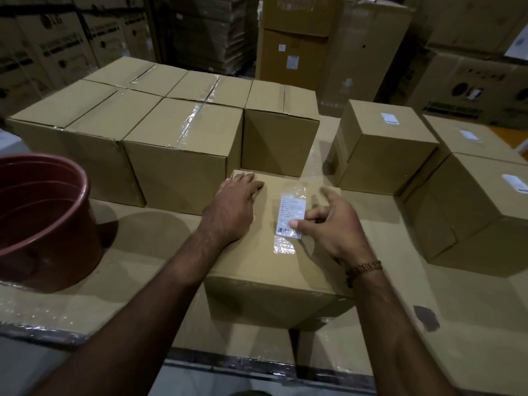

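The label (291,217) lay taped on the near carton (257,261), right hand (334,224) thumbing it flat, fingers loosely curled, left hand (233,207) spread; far-left cartons (177,144) bore none.

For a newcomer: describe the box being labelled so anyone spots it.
On the table, right of the red tub, one box stands alone near the edge. Only it has the left hand flat on top, the right hand pressing its label.

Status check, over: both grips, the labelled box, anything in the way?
Left grip flat on the box top. Right grip: thumb pressing the label. Red bucket to the left, row of boxes just behind; neither blocks.
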`<move>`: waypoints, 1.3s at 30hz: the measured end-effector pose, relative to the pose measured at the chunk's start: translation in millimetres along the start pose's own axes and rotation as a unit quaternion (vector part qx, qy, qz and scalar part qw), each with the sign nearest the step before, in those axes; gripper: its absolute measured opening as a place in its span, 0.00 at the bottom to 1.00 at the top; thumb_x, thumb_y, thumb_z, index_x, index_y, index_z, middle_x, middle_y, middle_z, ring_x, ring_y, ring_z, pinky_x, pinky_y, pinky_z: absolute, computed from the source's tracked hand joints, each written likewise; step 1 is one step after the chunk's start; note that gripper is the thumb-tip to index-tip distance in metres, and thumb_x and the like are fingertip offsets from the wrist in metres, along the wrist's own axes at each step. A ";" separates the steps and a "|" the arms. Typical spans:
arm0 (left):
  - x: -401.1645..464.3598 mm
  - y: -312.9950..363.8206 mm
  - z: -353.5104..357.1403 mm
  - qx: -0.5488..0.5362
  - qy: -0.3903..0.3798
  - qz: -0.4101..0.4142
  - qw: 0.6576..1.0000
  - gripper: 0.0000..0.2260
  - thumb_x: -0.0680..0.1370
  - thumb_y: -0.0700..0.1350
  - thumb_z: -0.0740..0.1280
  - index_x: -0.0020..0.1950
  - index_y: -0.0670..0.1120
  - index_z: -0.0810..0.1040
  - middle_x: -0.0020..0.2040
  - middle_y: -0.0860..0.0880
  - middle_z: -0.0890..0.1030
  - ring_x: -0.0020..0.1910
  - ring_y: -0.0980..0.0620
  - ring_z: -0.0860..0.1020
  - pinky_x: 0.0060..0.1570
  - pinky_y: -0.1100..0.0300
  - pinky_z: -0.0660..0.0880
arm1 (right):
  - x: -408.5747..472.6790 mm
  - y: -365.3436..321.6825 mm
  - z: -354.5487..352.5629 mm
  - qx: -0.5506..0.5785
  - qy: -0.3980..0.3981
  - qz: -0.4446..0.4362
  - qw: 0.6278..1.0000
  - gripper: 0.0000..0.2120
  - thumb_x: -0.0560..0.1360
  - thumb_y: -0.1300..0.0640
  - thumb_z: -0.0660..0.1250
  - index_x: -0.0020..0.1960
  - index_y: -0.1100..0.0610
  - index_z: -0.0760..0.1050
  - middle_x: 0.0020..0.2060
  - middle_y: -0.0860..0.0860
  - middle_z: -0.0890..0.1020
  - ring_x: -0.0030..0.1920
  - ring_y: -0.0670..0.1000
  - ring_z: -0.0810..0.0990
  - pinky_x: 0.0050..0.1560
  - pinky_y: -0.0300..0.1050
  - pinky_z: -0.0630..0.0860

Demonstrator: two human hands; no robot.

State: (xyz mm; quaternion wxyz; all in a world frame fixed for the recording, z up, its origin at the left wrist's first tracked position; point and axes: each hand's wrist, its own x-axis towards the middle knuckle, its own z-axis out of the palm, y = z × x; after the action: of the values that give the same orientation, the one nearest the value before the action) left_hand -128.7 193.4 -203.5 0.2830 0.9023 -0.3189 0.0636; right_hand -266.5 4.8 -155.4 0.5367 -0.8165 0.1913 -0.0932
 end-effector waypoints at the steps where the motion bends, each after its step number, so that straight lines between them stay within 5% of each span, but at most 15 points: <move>1: 0.0 0.2 0.2 0.000 -0.001 -0.001 1.000 0.18 0.87 0.44 0.56 0.75 0.50 0.75 0.78 0.47 0.71 0.79 0.47 0.65 0.80 0.47 0.57 | -1.7 0.3 2.7 -0.018 0.008 0.002 1.000 0.40 0.71 0.58 0.83 0.78 0.57 0.70 0.41 0.52 0.88 0.47 0.48 0.89 0.59 0.48 0.83; 3: -0.2 0.5 0.1 0.000 -0.004 -0.003 1.000 0.18 0.87 0.44 0.56 0.75 0.50 0.74 0.79 0.48 0.70 0.79 0.48 0.64 0.80 0.47 0.57 | -7.2 1.6 7.8 -0.050 0.018 -0.010 0.999 0.17 0.73 0.54 0.81 0.61 0.54 0.84 0.40 0.48 0.89 0.44 0.44 0.88 0.54 0.49 0.85; 5: -0.6 1.0 -0.7 -0.002 -0.004 -0.003 1.000 0.18 0.86 0.44 0.57 0.75 0.50 0.74 0.79 0.48 0.70 0.79 0.48 0.64 0.80 0.47 0.56 | -11.2 3.3 8.6 -0.054 0.011 -0.037 0.998 0.11 0.74 0.53 0.80 0.55 0.51 0.86 0.41 0.44 0.88 0.39 0.41 0.85 0.47 0.45 0.84; 7: -0.6 1.0 -1.8 -0.002 -0.005 0.000 1.000 0.18 0.86 0.43 0.57 0.75 0.49 0.74 0.79 0.47 0.70 0.79 0.47 0.64 0.80 0.47 0.56 | -15.1 4.5 4.9 -0.054 -0.026 -0.061 0.996 0.18 0.73 0.54 0.82 0.61 0.48 0.84 0.40 0.40 0.85 0.34 0.39 0.76 0.41 0.37 0.77; 10: -0.6 0.0 -1.5 -0.002 -0.005 0.002 1.000 0.18 0.86 0.43 0.58 0.75 0.49 0.74 0.79 0.47 0.70 0.79 0.47 0.64 0.80 0.47 0.56 | -16.8 7.9 -3.5 -0.067 -0.044 -0.069 0.994 0.25 0.71 0.58 0.82 0.66 0.45 0.81 0.40 0.45 0.82 0.36 0.42 0.72 0.40 0.37 0.75; 16: -1.2 2.6 -1.8 0.001 -0.009 -0.005 1.000 0.18 0.87 0.43 0.57 0.77 0.49 0.73 0.80 0.48 0.69 0.81 0.47 0.62 0.81 0.48 0.54 | -16.2 13.8 -1.2 -0.106 -0.016 -0.087 0.990 0.16 0.72 0.56 0.81 0.59 0.47 0.85 0.41 0.47 0.83 0.36 0.42 0.73 0.39 0.35 0.75; 33: -1.5 3.9 -3.0 -0.006 -0.013 -0.008 1.000 0.18 0.87 0.44 0.56 0.76 0.49 0.73 0.80 0.47 0.69 0.81 0.47 0.62 0.81 0.47 0.54 | -19.9 15.7 -3.0 -0.035 -0.054 -0.095 0.993 0.16 0.76 0.62 0.78 0.63 0.53 0.83 0.49 0.45 0.89 0.38 0.35 0.81 0.45 0.30 0.75; 39: -1.7 5.5 -5.0 -0.003 -0.019 -0.012 1.000 0.18 0.87 0.44 0.56 0.77 0.50 0.73 0.80 0.47 0.68 0.81 0.47 0.62 0.82 0.47 0.53 | -20.7 16.0 -5.1 -0.010 -0.055 -0.092 0.994 0.17 0.76 0.63 0.78 0.63 0.57 0.82 0.44 0.43 0.87 0.37 0.35 0.80 0.42 0.29 0.75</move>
State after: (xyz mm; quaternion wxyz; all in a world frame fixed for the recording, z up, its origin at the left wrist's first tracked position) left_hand -133.1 193.6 -197.2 0.2807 0.9063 -0.3132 0.0420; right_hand -290.5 3.5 -166.8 0.5271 -0.8399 0.0865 -0.0957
